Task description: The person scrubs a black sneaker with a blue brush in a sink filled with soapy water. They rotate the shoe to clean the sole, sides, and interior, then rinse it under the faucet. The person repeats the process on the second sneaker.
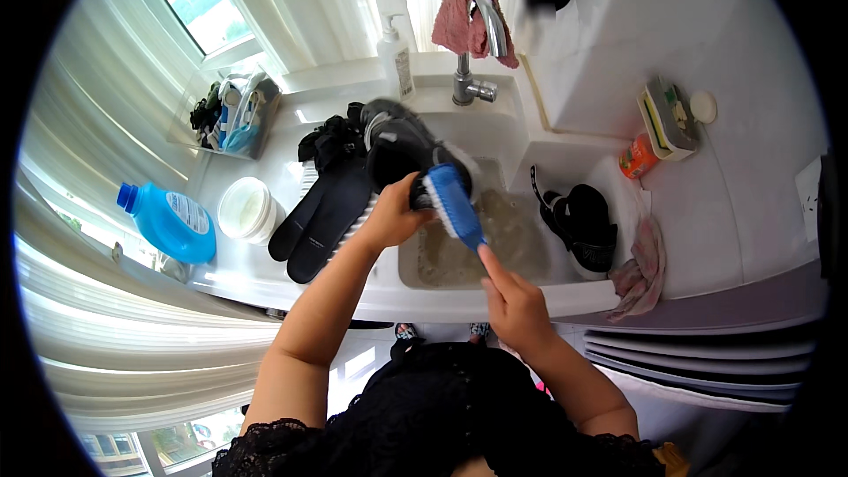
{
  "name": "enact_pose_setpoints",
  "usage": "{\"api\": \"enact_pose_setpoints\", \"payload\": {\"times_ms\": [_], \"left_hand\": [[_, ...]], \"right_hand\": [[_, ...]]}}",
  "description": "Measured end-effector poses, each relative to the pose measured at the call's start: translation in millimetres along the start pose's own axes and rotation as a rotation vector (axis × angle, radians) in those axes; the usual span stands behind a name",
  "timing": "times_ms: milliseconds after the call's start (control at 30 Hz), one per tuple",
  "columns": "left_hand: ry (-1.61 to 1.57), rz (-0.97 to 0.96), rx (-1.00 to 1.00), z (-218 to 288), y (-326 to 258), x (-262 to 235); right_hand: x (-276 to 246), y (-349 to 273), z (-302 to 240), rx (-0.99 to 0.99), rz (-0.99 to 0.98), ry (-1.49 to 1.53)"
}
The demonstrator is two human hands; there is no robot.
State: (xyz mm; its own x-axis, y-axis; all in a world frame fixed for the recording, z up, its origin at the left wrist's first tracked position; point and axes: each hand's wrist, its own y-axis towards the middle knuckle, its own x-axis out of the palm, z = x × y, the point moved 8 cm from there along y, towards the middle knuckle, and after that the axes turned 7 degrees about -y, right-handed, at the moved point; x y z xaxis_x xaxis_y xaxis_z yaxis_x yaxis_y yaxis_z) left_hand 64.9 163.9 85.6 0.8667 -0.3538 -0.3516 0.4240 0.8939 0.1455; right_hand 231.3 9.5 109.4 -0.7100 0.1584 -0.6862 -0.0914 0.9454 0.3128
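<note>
My left hand (389, 215) is closed on a black and grey sneaker (399, 143), held tilted over the left side of the sink basin. In my right hand (517, 307) is a blue scrub brush (456, 201) with white bristles. Its bristle side lies against the heel end of the sneaker, close to my left fingers. Murky, sudsy water (512, 228) stands in the basin beneath. A pair of black insoles (329, 212) rests on the ribbed washboard to the left, below a bunched black item (333, 141). Another black shoe (590, 228) sits on the ledge right of the basin.
At left stand a blue detergent bottle (177, 223), a white tub (247, 209) and a clear bin (237, 115) of brushes. Behind are a pump bottle (397, 62) and the faucet (463, 79), draped with a pink cloth (458, 22). A pinkish rag (642, 269) hangs at right.
</note>
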Motion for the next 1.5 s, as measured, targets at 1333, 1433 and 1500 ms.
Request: {"api": "enact_pose_setpoints", "payload": {"times_ms": [1333,1433,1500], "left_hand": [[-0.444,0.292,-0.168,-116,-56,5],[-0.455,0.305,-0.178,-121,-56,-1],[-0.446,0.315,-0.163,-127,-59,-1]], "right_hand": [[104,94,0,-0.064,-0.093,-0.425],[107,100,-8,-0.069,-0.137,-0.422],[92,60,-12,-0.040,-0.263,-0.450]]}}
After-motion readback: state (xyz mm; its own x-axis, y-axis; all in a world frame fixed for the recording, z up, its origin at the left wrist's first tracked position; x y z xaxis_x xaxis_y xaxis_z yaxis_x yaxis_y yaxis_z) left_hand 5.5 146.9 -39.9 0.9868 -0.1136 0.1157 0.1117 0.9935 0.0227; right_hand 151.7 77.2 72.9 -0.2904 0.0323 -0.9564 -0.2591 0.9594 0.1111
